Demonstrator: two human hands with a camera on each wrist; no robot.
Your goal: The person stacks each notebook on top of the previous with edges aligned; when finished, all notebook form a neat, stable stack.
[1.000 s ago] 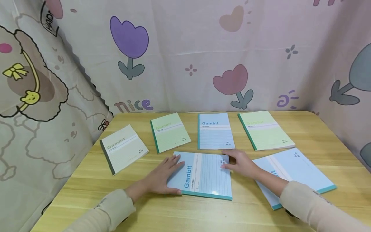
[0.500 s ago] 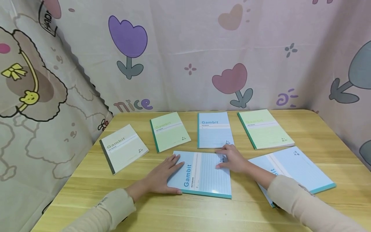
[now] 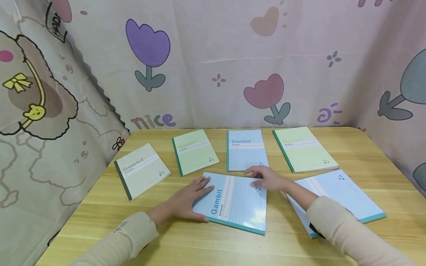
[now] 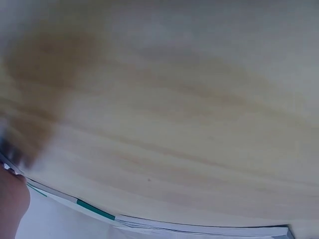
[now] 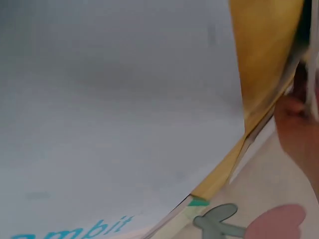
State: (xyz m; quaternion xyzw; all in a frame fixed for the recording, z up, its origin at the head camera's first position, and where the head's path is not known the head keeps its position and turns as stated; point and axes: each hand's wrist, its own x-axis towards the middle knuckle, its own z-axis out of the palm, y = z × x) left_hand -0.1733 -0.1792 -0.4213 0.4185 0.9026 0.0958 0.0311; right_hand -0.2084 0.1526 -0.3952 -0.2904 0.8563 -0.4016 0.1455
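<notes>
A light blue Gambit notebook (image 3: 246, 203) lies turned sideways at the middle of the table, its teal spine toward the person. My left hand (image 3: 186, 201) rests at its left side, fingers spread over the cover and thumb by the near left corner. At the far right corner, my right hand (image 3: 269, 179) pinches the notebook, thumb on the cover and fingers bent past the far edge. In the right wrist view the fingers (image 5: 294, 109) are at a pale page edge. The left wrist view shows mostly blurred tabletop, with part of the hand (image 4: 12, 204) low at the left.
Behind stand out a grey-spined cream notebook (image 3: 143, 171), a green notebook (image 3: 196, 151), a smaller blue notebook (image 3: 246, 149) and another green notebook (image 3: 304, 149). A large blue notebook (image 3: 352, 195) lies under the right forearm. A patterned curtain (image 3: 199, 74) hangs behind the wooden table (image 3: 186, 247).
The right hand has shifted left along the far edge of the middle blue notebook. That notebook has turned slightly, its near right corner coming toward the person. The left hand has barely moved.
</notes>
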